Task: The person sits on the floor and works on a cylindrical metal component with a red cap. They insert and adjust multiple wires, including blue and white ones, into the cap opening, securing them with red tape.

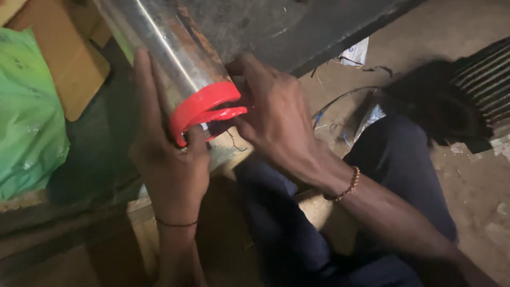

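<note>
With the left hand (170, 159) in a wrapped grip on the steel pipe (159, 48) and the right hand (276, 122) pinching the red cap (204, 109), the tilted cap could pop off.

Dim and warm-toned overall, with orange-brown cast across the concrete floor (451, 32). Brightest along the metal tube (159, 42), where a narrow streak of glare runs lengthwise, suggesting light from above and the upper left. Soft sheen on the red plastic ring (204, 109) and on the green plastic bag (26, 111). Deep shadow below the tube and toward the lower left corner. Slightly soft throughout, grainy in dark areas; dark trousers (393, 159) nearly featureless.
</note>
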